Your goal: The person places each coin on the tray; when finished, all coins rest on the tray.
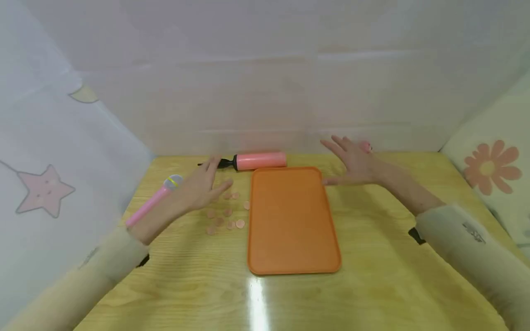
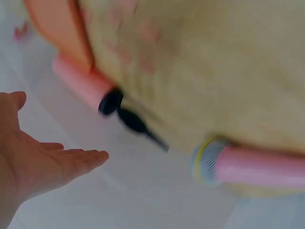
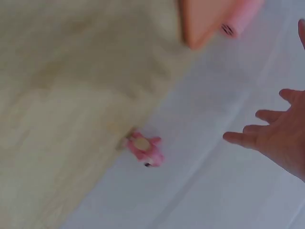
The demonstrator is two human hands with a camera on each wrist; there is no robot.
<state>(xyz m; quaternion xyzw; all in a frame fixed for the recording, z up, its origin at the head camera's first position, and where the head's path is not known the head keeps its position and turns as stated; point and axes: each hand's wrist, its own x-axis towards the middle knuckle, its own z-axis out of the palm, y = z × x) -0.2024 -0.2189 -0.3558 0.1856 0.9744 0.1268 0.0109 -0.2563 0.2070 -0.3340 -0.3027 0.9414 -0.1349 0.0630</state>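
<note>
While the left hand (image 1: 198, 187) and the right hand (image 1: 354, 162) spread their fingers, an orange tray (image 1: 294, 220) lies between them

From the head view, both hands hover well apart over the far part of the wooden table (image 1: 194, 289), thumbs held away from the fingers, gripping nothing; the tray lies flat on the table, small coppery discs (image 1: 240, 224) scattered along its left side; a pump (image 1: 261, 161) with a pink barrel and black nozzle lies just beyond its far edge, the nozzle partly behind the left hand; a pink microphone (image 1: 150, 205) lies partly behind the left forearm, and a small pink toy (image 1: 366, 146) peeks out past the right hand.

From the left wrist view, the left hand's fingers reach out nearly straight, clear of pump and microphone; the discs are blurred.

From the right wrist view, the right hand's fingers fan out, the thumb at the picture's edge; a gap separates them from the toy, which sits at the table's border; tray and pump show above, also untouched.
</note>
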